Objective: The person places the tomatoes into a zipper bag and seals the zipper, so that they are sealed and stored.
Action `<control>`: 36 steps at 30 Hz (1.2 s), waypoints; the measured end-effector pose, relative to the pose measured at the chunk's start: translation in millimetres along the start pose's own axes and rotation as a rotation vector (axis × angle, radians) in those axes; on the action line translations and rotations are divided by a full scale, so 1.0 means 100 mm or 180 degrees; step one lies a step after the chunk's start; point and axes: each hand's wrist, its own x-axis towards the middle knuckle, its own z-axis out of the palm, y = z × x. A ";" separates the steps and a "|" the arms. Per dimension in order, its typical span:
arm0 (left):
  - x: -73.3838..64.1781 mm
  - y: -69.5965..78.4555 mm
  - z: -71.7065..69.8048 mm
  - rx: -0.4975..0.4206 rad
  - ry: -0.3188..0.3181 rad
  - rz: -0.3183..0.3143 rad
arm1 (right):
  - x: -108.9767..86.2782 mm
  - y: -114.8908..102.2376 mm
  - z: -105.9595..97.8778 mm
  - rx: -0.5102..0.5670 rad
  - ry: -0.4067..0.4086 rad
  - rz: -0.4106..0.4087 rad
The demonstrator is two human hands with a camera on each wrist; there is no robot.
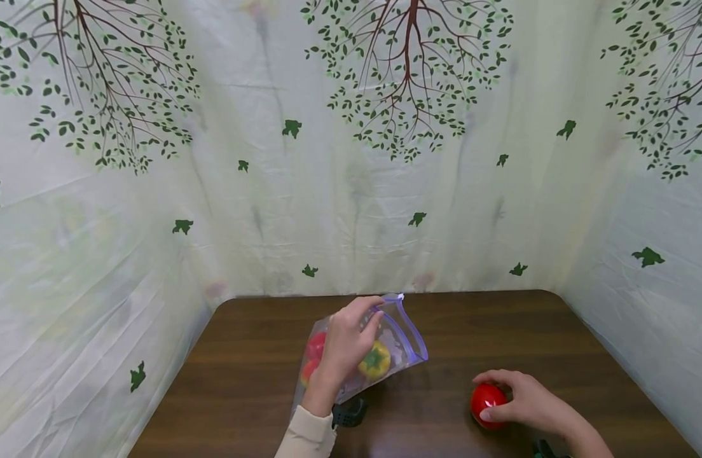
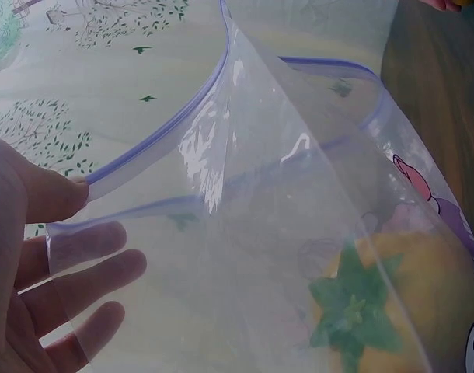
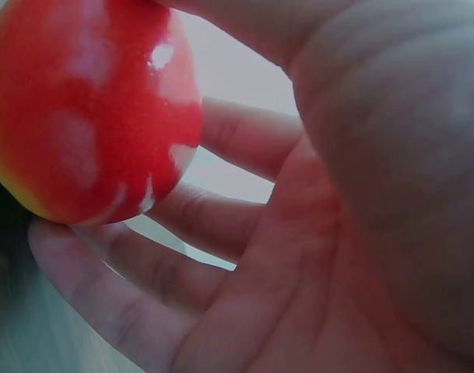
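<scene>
Left hand (image 1: 346, 340) pinching bag (image 2: 256, 225), right hand (image 1: 524, 399) curled round red fruit (image 1: 488, 399)

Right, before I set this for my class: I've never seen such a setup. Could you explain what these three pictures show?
There is no machine here, just a person's two bare hands. The wide picture comes from a camera worn on the head, looking forward and down; the two close-ups come from cameras on the left and right wrists.

On a brown table lies a clear bag with a purple-edged, open mouth. Inside are a yellow item with a green star-shaped top and some red items. The left hand holds the bag near its mouth. The right hand holds a round red item; I cannot tell whether it touches the table.
</scene>
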 end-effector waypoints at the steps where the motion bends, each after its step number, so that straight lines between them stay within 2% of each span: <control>1: 0.00 0.00 0.00 0.0007 -0.0006 -0.0018 | 0.00 0.00 0.00 -0.0001 -0.0002 0.0000; 10: 0.00 -0.01 0.00 0.0060 0.0077 0.0066 | 0.00 0.00 0.01 -0.0004 0.0027 0.0012; 18: 0.00 0.00 -0.01 0.0051 0.0038 0.0044 | 0.02 -0.01 0.02 -0.0040 0.0086 -0.0008; 28: 0.01 0.01 0.00 0.0031 0.0037 0.0037 | 0.03 -0.02 -0.01 -0.0069 0.0251 0.0143; 36: 0.01 0.01 0.00 0.0016 0.0022 0.0035 | 0.04 -0.04 -0.01 -0.0107 0.0320 0.0149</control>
